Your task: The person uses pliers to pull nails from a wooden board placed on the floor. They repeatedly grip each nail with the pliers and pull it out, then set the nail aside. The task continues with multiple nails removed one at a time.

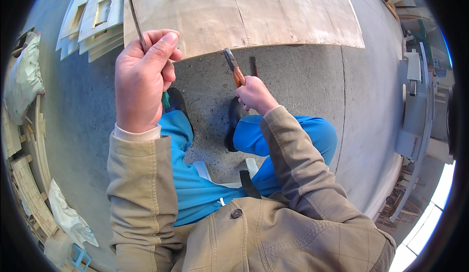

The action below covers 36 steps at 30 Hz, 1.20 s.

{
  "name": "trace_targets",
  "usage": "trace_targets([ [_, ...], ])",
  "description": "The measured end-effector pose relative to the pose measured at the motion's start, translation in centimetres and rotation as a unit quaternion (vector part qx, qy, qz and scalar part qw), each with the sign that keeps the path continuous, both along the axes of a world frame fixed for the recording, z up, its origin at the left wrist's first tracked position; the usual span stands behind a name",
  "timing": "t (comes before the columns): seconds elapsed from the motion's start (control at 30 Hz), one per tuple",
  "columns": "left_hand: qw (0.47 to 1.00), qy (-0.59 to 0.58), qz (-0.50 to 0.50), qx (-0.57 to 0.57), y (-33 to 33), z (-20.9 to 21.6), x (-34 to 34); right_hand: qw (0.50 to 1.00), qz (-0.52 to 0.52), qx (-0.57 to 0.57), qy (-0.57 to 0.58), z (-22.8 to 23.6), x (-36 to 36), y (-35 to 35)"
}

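Observation:
My left hand point(146, 79) is raised at the near left corner of the plywood sheet, its fingers closed around a screwdriver. The screwdriver's long metal shaft point(134, 15) points up and away over the sheet. A bit of green, seemingly its handle end, shows below the fist. Lower and further right, my right hand point(256, 95) grips pliers point(234, 69) with orange handles. Their dark metal jaws reach the near edge of the plywood sheet point(283, 15); I cannot tell whether they bite on anything there. A dark red, narrow piece point(253, 66) shows just beyond the right hand.
Boards with rectangular cutouts point(102, 12) are stacked left of the sheet. White sacks point(25, 76) and wood pieces point(31, 194) line the left side. Machinery point(415, 96) stands at the right. My knees and dark shoes are below the sheet's edge, above the concrete floor point(303, 71).

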<state>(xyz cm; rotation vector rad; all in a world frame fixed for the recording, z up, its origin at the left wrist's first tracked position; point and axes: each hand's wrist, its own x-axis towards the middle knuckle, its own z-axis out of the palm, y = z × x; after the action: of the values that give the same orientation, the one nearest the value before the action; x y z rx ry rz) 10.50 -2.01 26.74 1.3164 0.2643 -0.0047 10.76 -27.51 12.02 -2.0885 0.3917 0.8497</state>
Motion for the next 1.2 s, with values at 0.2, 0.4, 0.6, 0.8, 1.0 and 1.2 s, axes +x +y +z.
trace_targets([
  [0.2,1.000,-0.002,0.000,0.006,0.4,-0.1,-0.2,1.000,0.005,-0.003,0.007,-0.2,-0.2,0.4],
  [0.4,1.000,-0.002,-0.005,0.008,0.5,-0.1,-0.2,0.997,0.041,-0.062,-0.004,0.1,0.0,0.5],
  [0.6,1.000,-0.005,0.004,-0.002,0.3,0.1,-0.2,0.978,0.107,-0.163,-0.080,0.6,0.3,0.9],
  [0.8,1.000,-0.006,-0.003,0.005,0.5,0.1,-0.1,0.977,0.109,-0.164,-0.076,0.7,0.6,1.1],
  [1.0,1.000,-0.009,0.001,0.003,0.7,0.1,-0.2,0.984,0.091,-0.145,-0.048,0.3,-0.4,0.8],
  [1.2,1.000,-0.020,0.000,-0.006,0.7,0.2,-0.3,0.986,0.085,-0.135,-0.045,0.2,-0.4,0.9],
])
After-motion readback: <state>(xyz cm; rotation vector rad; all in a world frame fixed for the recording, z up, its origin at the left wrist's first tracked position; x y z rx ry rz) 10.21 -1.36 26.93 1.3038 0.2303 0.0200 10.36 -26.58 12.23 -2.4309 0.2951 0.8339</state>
